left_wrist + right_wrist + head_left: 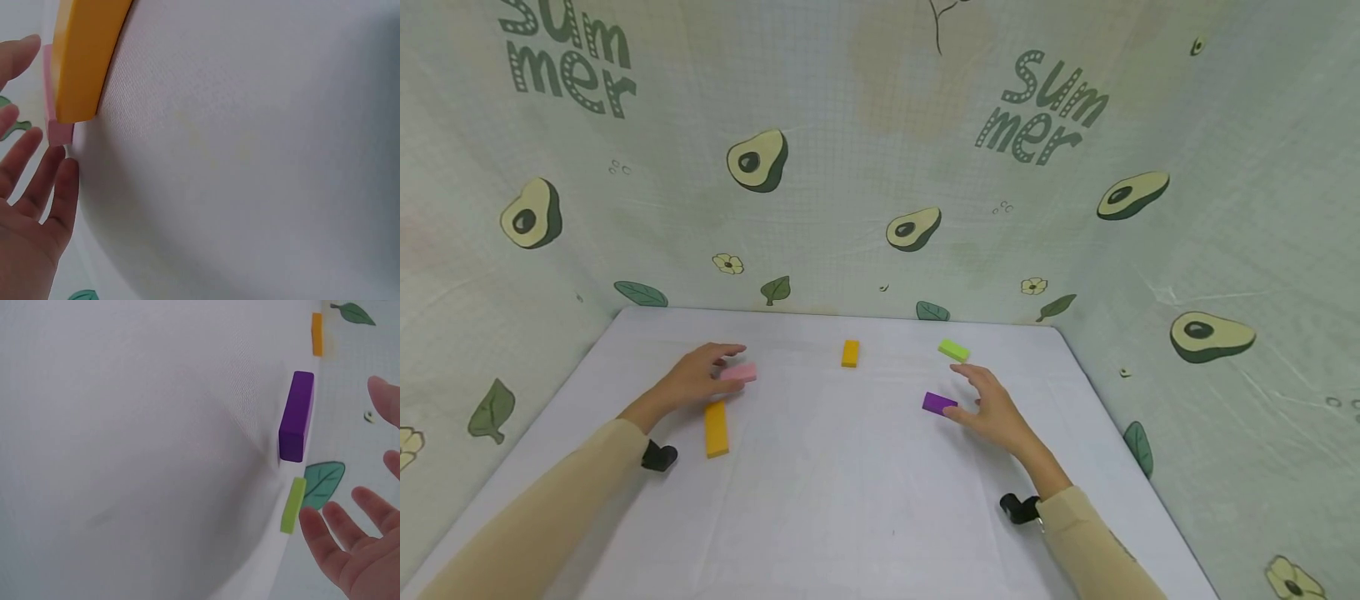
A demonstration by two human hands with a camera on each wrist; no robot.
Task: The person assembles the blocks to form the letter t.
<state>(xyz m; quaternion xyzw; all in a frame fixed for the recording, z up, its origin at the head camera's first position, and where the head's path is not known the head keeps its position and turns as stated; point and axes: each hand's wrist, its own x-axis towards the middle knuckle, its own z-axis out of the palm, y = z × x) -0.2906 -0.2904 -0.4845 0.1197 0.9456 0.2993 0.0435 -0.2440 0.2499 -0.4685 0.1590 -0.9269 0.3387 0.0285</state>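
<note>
On the left of the table, my left hand (694, 377) is spread about a pink block (741, 372), thumb on the near side and fingers beyond it. In the left wrist view its fingers are parted and loosely bent near the end of the pink block (60, 132); whether they touch it I cannot tell. A yellow-orange block (717, 429) lies just below that hand. Across the table, my right hand (996, 414) hovers beside a purple block (937, 403), thumb close to its right end. The right wrist view has those fingers spread, with no grip on the purple block (296, 415).
A light green block (954, 350) lies behind the right hand, and a smaller orange block (850, 354) sits at the back middle. The white table (827, 500) meets a patterned cloth (842, 275) at its back and sides. Black wrist cameras (659, 456) hang under both forearms.
</note>
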